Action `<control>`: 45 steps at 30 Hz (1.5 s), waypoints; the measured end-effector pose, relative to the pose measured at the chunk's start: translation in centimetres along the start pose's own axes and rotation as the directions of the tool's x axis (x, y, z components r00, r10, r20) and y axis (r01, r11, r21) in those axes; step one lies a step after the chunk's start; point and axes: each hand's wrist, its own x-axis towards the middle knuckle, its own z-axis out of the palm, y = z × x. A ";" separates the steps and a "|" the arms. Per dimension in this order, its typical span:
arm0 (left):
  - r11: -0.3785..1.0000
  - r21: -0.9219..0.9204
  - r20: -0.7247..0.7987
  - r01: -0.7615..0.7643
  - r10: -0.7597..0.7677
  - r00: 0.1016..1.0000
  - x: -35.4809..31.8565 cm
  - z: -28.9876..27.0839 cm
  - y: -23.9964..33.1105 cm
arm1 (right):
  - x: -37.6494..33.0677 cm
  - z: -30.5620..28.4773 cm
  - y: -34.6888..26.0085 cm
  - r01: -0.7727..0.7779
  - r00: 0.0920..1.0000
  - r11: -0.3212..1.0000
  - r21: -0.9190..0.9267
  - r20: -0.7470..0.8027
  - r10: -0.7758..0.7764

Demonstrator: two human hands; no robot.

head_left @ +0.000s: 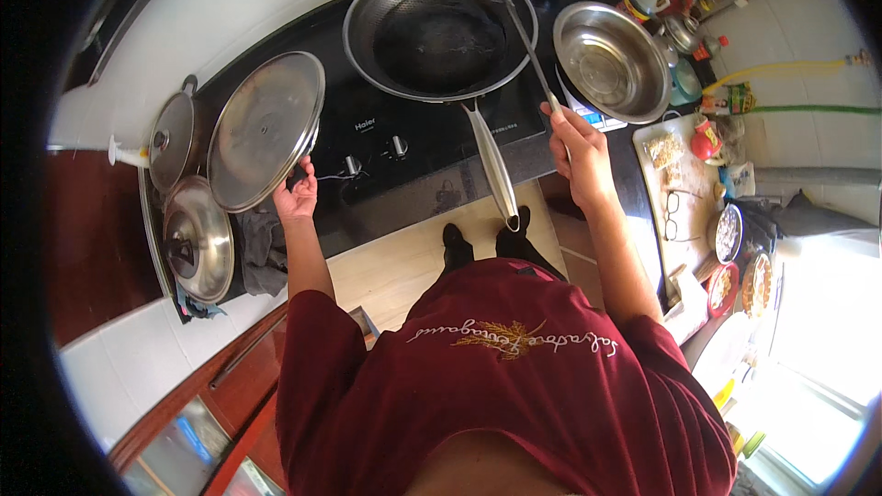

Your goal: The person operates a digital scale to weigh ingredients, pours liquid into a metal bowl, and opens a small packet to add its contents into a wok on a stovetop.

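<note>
Head view, looking down at a kitchen counter: a large round wok (432,55) sits on a black glass cooktop (427,129), ahead of the person in a dark red T-shirt. The wok's inner wall is dark grey with a fine, mesh-like texture, deepening to a dull black base; its rim is bright metal. A long silver handle (490,158) points back toward the person, and a small loop handle stands at the far side. The left hand (296,191) grips a broad round lid (262,142) near its lower right edge, fingers at a dark part there. The lid is tilted up, left of the wok, its face cloudy grey with a tiny dark spot at the centre and a shiny rim. The right hand (581,149) is closed around the pale end of a long metal ladle (522,29), whose dark, broad head reaches over the wok's far right part. Just right of the wok stands a wide steel basin (602,60), its inside shiny. At far left, a second domed lid (209,243) lies beside a dark crumpled cloth (262,255).
</note>
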 end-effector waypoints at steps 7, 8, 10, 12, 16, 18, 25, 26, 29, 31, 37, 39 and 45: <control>0.992 -0.117 0.041 0.054 -0.050 0.998 1.6 1.9 1.0 | 3.7 0.1 1.8 0.334 0.869 0.717 -0.612 -0.094 -0.485; 0.999 -0.044 0.142 0.027 -0.020 0.990 1.4 2.2 1.0 | 4.0 0.3 1.8 0.287 0.898 0.728 -0.623 -0.089 -0.431; 0.997 -0.076 0.171 0.035 -0.021 0.985 0.6 3.4 0.2 | 4.0 0.7 1.3 0.208 0.940 0.730 -0.651 -0.073 -0.333; 0.994 -0.093 0.065 -0.063 0.069 0.996 -0.5 4.5 -0.9 | 4.0 0.9 1.2 0.207 0.945 0.738 -0.643 -0.064 -0.322; 0.977 -0.100 0.013 -0.190 0.192 0.981 -2.3 4.1 -3.0 | 4.5 1.6 1.0 0.225 0.945 0.735 -0.639 -0.040 -0.324; 0.982 -0.112 0.034 -0.150 0.154 0.987 -2.8 4.3 -5.0 | 4.5 1.1 0.6 0.232 0.949 0.766 -0.599 -0.032 -0.313; 0.939 0.092 0.144 0.331 -0.342 0.929 -4.3 8.7 -14.9 | 5.5 0.0 1.5 0.264 0.949 0.827 -0.496 -0.019 -0.314; 0.921 0.146 0.067 0.361 -0.374 0.925 -4.2 9.6 -16.1 | 5.6 -0.2 1.0 0.244 0.958 0.843 -0.480 -0.014 -0.285; 0.862 0.295 -0.052 0.411 -0.415 0.908 -4.5 12.6 -19.5 | 5.7 -0.9 0.4 0.256 0.960 0.845 -0.470 0.025 -0.277; 0.840 0.360 -0.188 0.406 -0.361 0.914 -5.4 14.4 -22.4 | 5.3 -2.6 -0.1 0.228 0.972 0.852 -0.471 0.056 -0.230; 0.631 0.538 -0.390 0.558 -0.401 0.829 -6.6 13.9 -27.0 | 4.2 -9.5 3.1 0.146 0.987 0.860 -0.489 0.134 -0.091; 0.585 0.534 -0.403 0.611 -0.459 0.792 -6.6 13.9 -28.8 | 3.0 -12.8 5.3 0.119 0.990 0.791 -0.601 0.130 -0.051; 0.412 0.647 -0.402 0.642 -0.531 0.746 -7.6 19.3 -37.7 | -2.2 -24.2 10.7 -0.005 0.986 0.679 -0.734 0.110 0.127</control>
